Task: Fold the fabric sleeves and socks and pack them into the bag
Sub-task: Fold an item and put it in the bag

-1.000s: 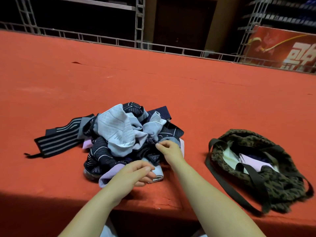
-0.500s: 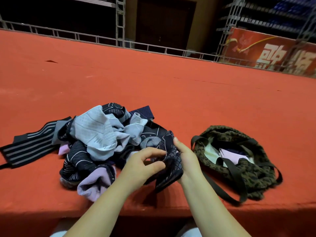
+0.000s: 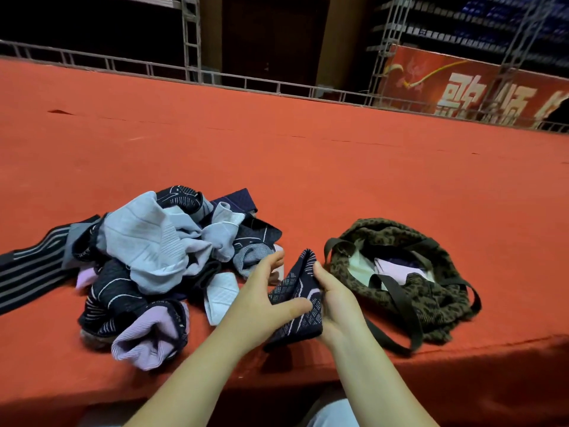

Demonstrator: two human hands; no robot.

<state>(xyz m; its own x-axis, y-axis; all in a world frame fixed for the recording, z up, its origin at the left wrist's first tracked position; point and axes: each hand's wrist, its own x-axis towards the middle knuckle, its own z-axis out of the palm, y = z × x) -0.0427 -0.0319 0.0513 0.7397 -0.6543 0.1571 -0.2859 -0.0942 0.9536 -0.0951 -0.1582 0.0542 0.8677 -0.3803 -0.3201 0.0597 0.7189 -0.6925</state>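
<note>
sock [image 3: 297, 298], dark navy with pale patterning, held up between both hands just above the red worktop [image 3: 338, 167]. left hand [image 3: 261, 300] has its thumb pressed on the near side, fingers spread behind it; right hand [image 3: 334, 298] curls round the other edge. fabric pile [image 3: 147, 260] sits just left, leopard-print bag [image 3: 409, 272] lies open just right with pale folded pieces inside.
</note>
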